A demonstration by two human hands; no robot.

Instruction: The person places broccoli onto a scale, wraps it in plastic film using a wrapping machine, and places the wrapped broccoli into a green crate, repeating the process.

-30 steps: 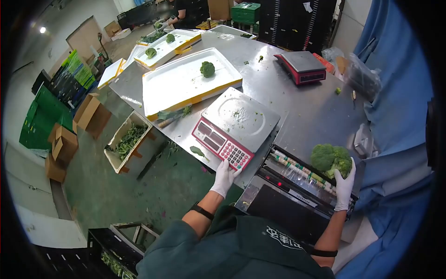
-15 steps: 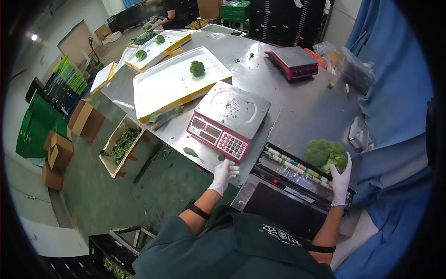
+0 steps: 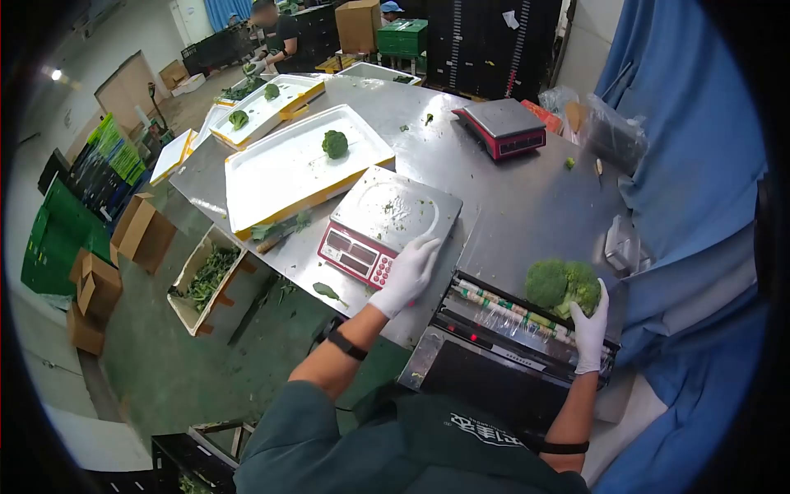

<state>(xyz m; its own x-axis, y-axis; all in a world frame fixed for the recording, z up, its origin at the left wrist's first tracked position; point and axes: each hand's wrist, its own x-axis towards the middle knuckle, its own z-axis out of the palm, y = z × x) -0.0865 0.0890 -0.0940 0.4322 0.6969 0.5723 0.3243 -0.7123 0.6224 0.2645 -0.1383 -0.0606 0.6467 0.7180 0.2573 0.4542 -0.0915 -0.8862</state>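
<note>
My right hand (image 3: 590,333), in a white glove, grips green broccoli (image 3: 563,285) from its right side. The broccoli is above the far end of a wrapping machine (image 3: 502,350), where a printed film roll (image 3: 512,311) lies. My left hand (image 3: 409,276), also gloved, reaches over the near right corner of a red-edged weighing scale (image 3: 398,207). Its fingers are stretched out flat and hide part of the keypad. Green scraps dot the scale's steel plate.
A white foam tray (image 3: 271,177) holding one broccoli head (image 3: 335,144) is beyond the scale. Farther right stands a second scale (image 3: 504,128). A bin of leaves (image 3: 208,280) stands on the floor at left. Another person (image 3: 280,41) works at the far end.
My left hand has moved forward and right, from the table's edge up over the scale's corner, its fingers straightening. My right hand still holds the broccoli. The whole view has shifted slightly.
</note>
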